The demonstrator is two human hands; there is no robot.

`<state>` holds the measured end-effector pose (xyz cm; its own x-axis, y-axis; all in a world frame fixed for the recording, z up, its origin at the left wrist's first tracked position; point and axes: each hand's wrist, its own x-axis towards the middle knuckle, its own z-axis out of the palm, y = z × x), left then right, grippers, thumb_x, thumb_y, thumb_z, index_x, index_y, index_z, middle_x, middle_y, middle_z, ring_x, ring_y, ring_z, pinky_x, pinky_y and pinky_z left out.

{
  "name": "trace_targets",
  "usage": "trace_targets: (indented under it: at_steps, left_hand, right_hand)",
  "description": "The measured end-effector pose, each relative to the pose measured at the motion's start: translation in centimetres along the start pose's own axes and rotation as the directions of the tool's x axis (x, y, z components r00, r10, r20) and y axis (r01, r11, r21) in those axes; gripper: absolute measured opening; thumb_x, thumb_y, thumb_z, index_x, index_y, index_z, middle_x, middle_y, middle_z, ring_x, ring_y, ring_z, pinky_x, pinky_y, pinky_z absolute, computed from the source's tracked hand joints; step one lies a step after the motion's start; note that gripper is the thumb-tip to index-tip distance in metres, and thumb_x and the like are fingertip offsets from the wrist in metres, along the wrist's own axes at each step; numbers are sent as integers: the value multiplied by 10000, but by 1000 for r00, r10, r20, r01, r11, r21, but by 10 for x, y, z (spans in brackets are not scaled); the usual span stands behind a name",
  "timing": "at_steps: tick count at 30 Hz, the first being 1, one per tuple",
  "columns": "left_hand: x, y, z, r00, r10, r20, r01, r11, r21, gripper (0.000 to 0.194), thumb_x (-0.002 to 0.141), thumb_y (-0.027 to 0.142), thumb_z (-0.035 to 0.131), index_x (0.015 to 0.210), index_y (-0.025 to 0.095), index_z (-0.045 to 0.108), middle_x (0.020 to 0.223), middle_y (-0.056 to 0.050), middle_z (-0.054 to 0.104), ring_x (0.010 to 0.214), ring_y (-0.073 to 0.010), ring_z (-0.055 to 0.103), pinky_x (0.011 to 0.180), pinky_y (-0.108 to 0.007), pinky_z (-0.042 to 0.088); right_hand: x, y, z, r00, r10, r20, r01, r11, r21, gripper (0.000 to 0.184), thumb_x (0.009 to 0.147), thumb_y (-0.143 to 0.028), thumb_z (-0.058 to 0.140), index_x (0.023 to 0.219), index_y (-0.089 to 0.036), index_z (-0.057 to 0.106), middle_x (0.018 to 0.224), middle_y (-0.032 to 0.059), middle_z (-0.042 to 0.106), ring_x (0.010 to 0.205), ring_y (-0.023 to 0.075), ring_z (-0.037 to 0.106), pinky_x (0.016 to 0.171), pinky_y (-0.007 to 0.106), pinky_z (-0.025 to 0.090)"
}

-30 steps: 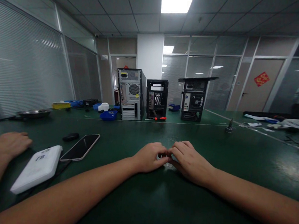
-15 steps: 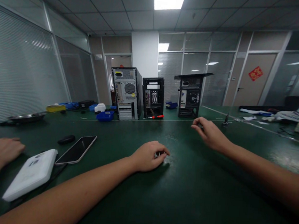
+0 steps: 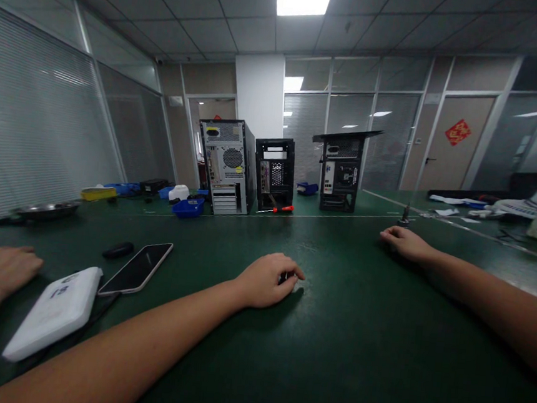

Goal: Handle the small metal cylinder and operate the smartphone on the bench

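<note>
My left hand [image 3: 273, 281] rests on the green tabletop [image 3: 311, 356] near the middle. Its thumb and fingers curl toward each other around something small that I cannot make out. Farther right, my right hand [image 3: 406, 243] lies low over the table with its fingertips pressed together; what they hold, if anything, is hidden. Just behind that hand stands a small dark upright object with a thin tip [image 3: 405, 215]. A red-handled screwdriver [image 3: 283, 209] lies well ahead of both hands, in front of the middle computer case [image 3: 275, 171].
A larger computer case [image 3: 229, 167] and one with a raised panel [image 3: 341, 173] stand at the back. Blue trays [image 3: 188, 207] sit nearby. At left are a phone [image 3: 138, 268], a black mouse [image 3: 118, 250], a white box-shaped device [image 3: 54, 314] and another person's hand [image 3: 6, 269].
My right hand has moved right and down to the tabletop, beside the small upright object, and its fingers have drawn together. My left hand stays in place.
</note>
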<state>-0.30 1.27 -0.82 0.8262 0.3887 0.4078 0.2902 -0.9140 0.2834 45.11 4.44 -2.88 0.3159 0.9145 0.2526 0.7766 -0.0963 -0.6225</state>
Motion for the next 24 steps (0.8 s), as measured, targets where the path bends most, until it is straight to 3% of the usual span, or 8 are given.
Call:
trace_targets:
  at_steps: [6, 9, 13, 16, 24]
  left_hand:
    - [1, 0, 0, 1000, -5, 9, 5, 1000, 15, 184, 901, 192, 551, 1005, 194, 703, 947, -32, 692, 915, -178, 604, 806, -294, 468]
    - [1, 1, 0, 1000, -13, 7, 13, 1000, 12, 179, 903, 192, 552, 1000, 198, 703, 944, -29, 690, 916, -177, 602, 796, -292, 465]
    - [1, 1, -1, 1000, -22, 20, 22, 1000, 10, 182, 907, 201, 552, 1009, 203, 702, 936, -31, 687, 912, -180, 601, 797, -296, 464]
    - [1, 1, -1, 1000, -23, 21, 23, 1000, 8, 182, 910, 201, 547, 1004, 200, 703, 938, -32, 688, 914, -180, 599, 806, -298, 463]
    - [2, 1, 0, 1000, -17, 19, 17, 1000, 5, 189, 913, 206, 540, 1001, 195, 706, 910, -33, 684, 882, -175, 593, 797, -292, 460]
  right_hand:
    - [-3, -9, -24, 990, 12, -137, -14, 1000, -9, 414, 900, -485, 504, 1080, -146, 660, 1162, 150, 688, 1006, 233, 633, 810, 322, 447]
    - [-10, -15, -46, 980, -34, -197, 21, 997, -70, 429, 861, -519, 580, 1094, -173, 684, 1128, 131, 702, 1020, 231, 625, 834, 319, 414]
    - [-17, -13, -66, 976, -101, -191, 65, 980, -188, 349, 836, -454, 649, 1055, -198, 741, 1084, 116, 723, 989, 255, 625, 843, 346, 391]
    - [-20, -11, -68, 978, -133, -162, 89, 963, -254, 317, 849, -380, 643, 1084, -197, 752, 1074, 123, 728, 953, 267, 628, 822, 359, 394]
    - [-19, -14, -58, 985, -152, -76, 126, 952, -280, 385, 846, -382, 639, 1129, -140, 736, 1070, 151, 730, 910, 248, 653, 799, 338, 426]
